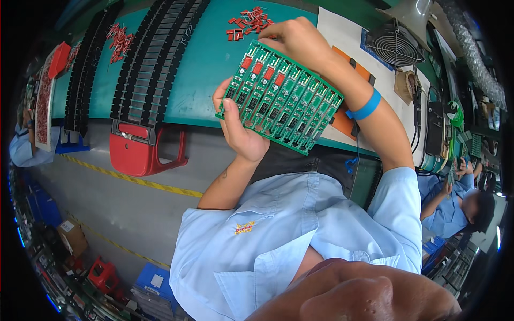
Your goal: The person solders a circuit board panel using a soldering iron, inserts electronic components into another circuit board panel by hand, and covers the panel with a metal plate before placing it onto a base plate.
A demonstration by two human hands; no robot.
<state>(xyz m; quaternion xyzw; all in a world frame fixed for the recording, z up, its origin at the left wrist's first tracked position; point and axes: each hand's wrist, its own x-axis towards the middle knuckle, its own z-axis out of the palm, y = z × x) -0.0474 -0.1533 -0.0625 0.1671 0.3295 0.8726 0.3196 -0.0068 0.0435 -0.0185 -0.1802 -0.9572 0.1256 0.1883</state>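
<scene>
My left hand (242, 130) grips a green circuit board panel (284, 101) by its left edge, thumb on its face and fingers behind. The panel is tilted above the bench edge and divided into narrow strips with black parts. Several red capacitors (269, 73) sit near its upper left end. Past the panel's top edge, my right hand (297, 40) is curled beside a loose pile of red capacitors (247, 22) with wire leads. Its fingertips are partly hidden, and whatever they pinch cannot be made out. A blue band (366, 106) circles my right wrist.
Black slotted rails (155, 59) run along the green bench (206, 59), with another red capacitor pile (120, 41) between them. A red stool (140, 152) stands below. At right are a fan (395, 49), an orange folder (345, 120) and a co-worker (450, 200).
</scene>
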